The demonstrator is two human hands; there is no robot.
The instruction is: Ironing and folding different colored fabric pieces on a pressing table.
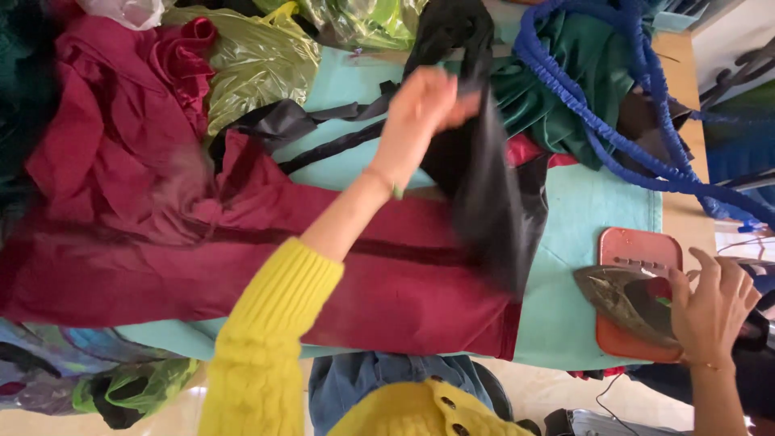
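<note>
**Two hands at an ironing table, one lifting black cloth, one on the iron**

Seen from above, a person in a yellow knitted sleeve works at a table covered in pale turquoise cloth (597,210). The left hand (420,113) is raised over the middle of the table, fingers closed in a pinch around a piece of black fabric (484,194). The fabric hangs down from the grip in a blurred fold and trails over the cloth below it. A thin green band sits at that wrist.

Beneath the raised arm a dark red garment (242,258) lies spread flat across the table, running from the left edge to a hem near the middle right. More of the same red cloth is bunched in a heap at the upper left.

At the right edge the right hand (714,311) rests with fingers spread on the back of an iron (626,299). The iron lies with its point toward the left, on an orange-red rectangular mat (638,246) set on the turquoise cover.

Along the far side of the table lie a crumpled yellow-green plastic bag (258,60), a dark green cloth (565,89) and a thick blue ribbed hose (613,137) that loops across the green cloth and off toward the right. Black straps (323,129) stretch across the turquoise cover between the bag and the lifted fabric. At the bottom, blue denim and the yellow knit with dark buttons show close to the camera
</note>
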